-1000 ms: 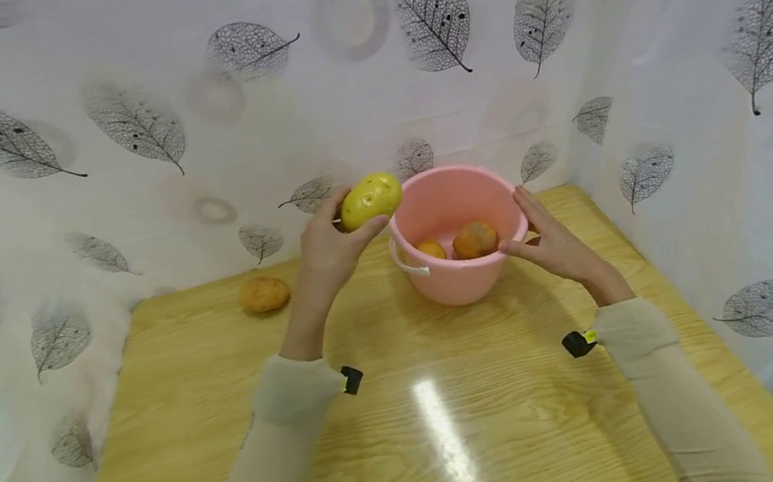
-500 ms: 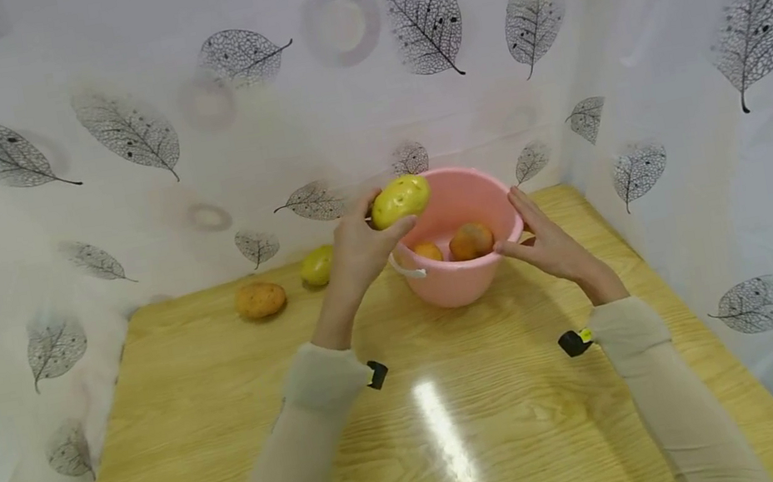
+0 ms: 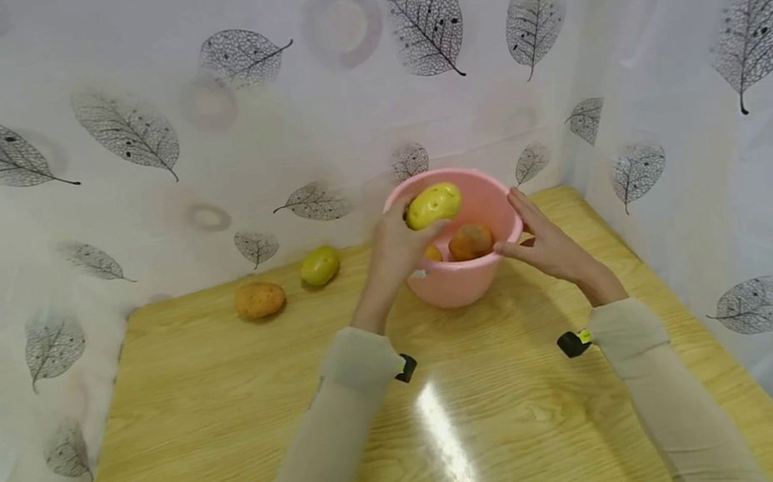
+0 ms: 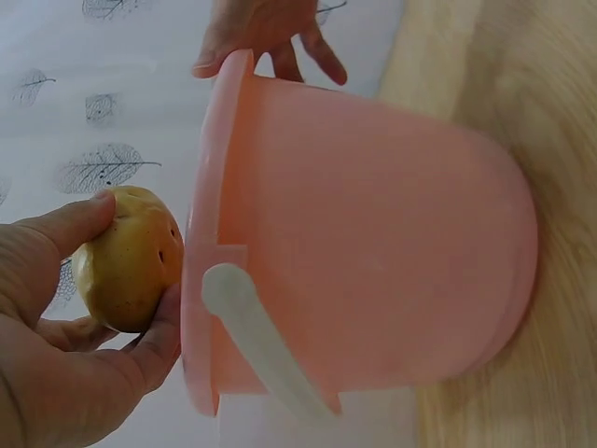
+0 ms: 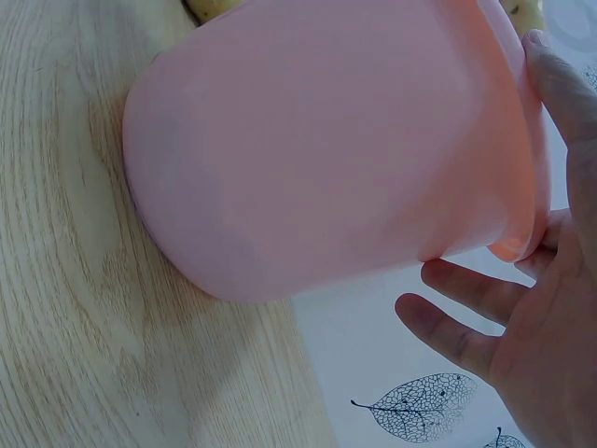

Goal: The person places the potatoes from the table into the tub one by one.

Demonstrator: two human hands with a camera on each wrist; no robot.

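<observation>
My left hand (image 3: 398, 243) holds a yellow potato (image 3: 434, 206) between thumb and fingers, over the mouth of a pink bucket (image 3: 456, 287). In the left wrist view the potato (image 4: 131, 259) is right at the bucket's rim (image 4: 203, 233). My right hand (image 3: 546, 241) grips the rim on the right side, thumb at the front and fingers farther back. Inside the bucket lie a round orange-brown thing (image 3: 471, 241) and a smaller orange one (image 3: 433, 253), partly hidden by my left hand. The bucket stands upright, its white handle (image 4: 266, 345) hanging down.
On the wooden table (image 3: 220, 436), left of the bucket, lie a brown potato (image 3: 260, 300) and a yellow-green potato (image 3: 319, 266). A whitish leaf-patterned curtain (image 3: 306, 119) rises behind the table and along its sides.
My left hand has carried the yellow potato rightward, from beside the bucket to over its mouth. The yellow-green potato behind that arm has come into view. My right hand stays at the rim.
</observation>
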